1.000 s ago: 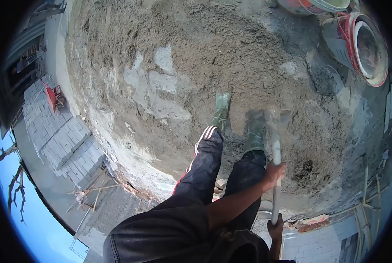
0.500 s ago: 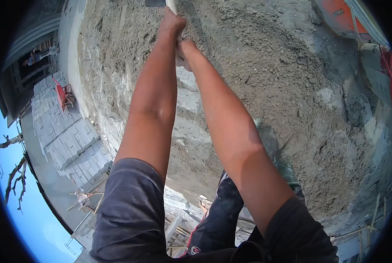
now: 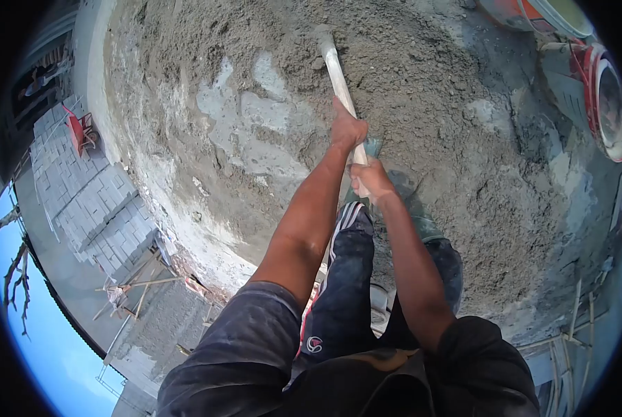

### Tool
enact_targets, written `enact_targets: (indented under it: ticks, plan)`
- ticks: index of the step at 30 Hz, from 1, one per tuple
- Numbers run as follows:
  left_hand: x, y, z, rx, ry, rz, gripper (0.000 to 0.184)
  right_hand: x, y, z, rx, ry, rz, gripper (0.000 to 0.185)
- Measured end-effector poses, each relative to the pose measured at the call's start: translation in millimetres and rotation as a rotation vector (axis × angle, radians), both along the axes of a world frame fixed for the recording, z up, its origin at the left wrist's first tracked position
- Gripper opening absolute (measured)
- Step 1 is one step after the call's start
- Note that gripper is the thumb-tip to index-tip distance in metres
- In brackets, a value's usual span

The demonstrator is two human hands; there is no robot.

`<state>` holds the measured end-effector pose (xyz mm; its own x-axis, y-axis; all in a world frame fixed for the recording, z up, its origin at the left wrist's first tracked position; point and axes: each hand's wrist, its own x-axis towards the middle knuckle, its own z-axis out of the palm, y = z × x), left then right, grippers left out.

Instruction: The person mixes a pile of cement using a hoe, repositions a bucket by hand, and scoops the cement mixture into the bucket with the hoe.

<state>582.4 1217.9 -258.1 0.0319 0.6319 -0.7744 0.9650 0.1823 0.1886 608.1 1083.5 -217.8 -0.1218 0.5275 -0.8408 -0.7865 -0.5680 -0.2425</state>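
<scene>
A long pale wooden handle (image 3: 338,80) slants down from the crumbly grey-brown mortar mix (image 3: 422,90) toward my body. My left hand (image 3: 348,128) is wrapped round its middle. Closer to me, my right hand (image 3: 372,178) is closed round the lower end of the same handle, just above my legs. The tool's head is at the far end, mostly hidden in the mix, with only its socket (image 3: 322,35) showing. Smooth wet grey patches (image 3: 265,111) lie left of the handle.
Two buckets stand at the upper right, an orange one (image 3: 526,15) and a red-rimmed one (image 3: 592,104). My boots are in the mix below my hands. Far left are stacked paving blocks (image 3: 92,201), a red wheelbarrow (image 3: 80,131) and wooden poles (image 3: 144,283).
The tool first swung from beside my right leg up to the top of the view. Since then both hands have come back toward my body, and its head has dropped into the mix.
</scene>
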Motion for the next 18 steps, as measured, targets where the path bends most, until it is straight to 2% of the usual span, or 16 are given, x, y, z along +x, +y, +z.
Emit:
enact_targets:
  ticks: [3,6,7,8,9,11,13,14,15,16,17,18]
  plan:
    - [37.9,-59.6,27.0,-0.029,-0.006,0.144,0.098,45.9,-56.9,23.8,-0.033,-0.022,0.138,0.013]
    - [47.7,-112.4,25.0,-0.07,-0.055,0.098,0.1,61.7,-107.6,46.0,-0.076,-0.003,0.089,0.013]
    - [60.5,-127.3,38.3,-0.138,-0.022,0.087,0.102,67.1,-127.8,51.6,-0.055,0.038,0.02,0.013]
    - [68.8,-147.6,42.7,-0.16,-0.042,0.078,0.103,73.9,-149.4,56.6,-0.091,0.007,0.065,0.013]
    - [74.4,-171.9,40.1,-0.243,-0.107,0.189,0.1,82.4,-173.2,63.4,-0.133,-0.026,0.108,0.013]
    - [90.4,-235.9,41.5,-0.242,-0.37,0.324,0.083,112.8,-222.3,108.7,-0.2,0.024,0.008,0.012]
    - [106.7,-301.6,43.0,-0.612,-0.48,0.683,0.057,131.9,-285.9,163.2,-0.268,0.001,-0.04,0.018]
    - [118.2,-332.7,56.9,-0.784,-0.569,0.861,0.036,132.5,-326.6,191.9,-0.354,-0.069,0.023,0.02]
    - [130.3,-372.2,62.0,-0.828,-0.498,0.975,0.022,122.3,-391.5,210.6,-0.368,-0.087,-0.02,0.022]
    - [143.2,-413.9,67.5,-0.896,-0.504,1.151,0.017,125.1,-412.3,253.3,-0.514,-0.17,0.087,0.023]
    - [155.7,-447.6,93.6,-1.081,-0.317,1.159,0.017,125.1,-436.4,287.7,-0.664,-0.202,0.154,0.023]
    - [147.0,-527.1,92.6,-1.175,-0.352,1.15,0.016,114.8,-479.8,308.1,-0.742,-0.243,0.207,0.024]
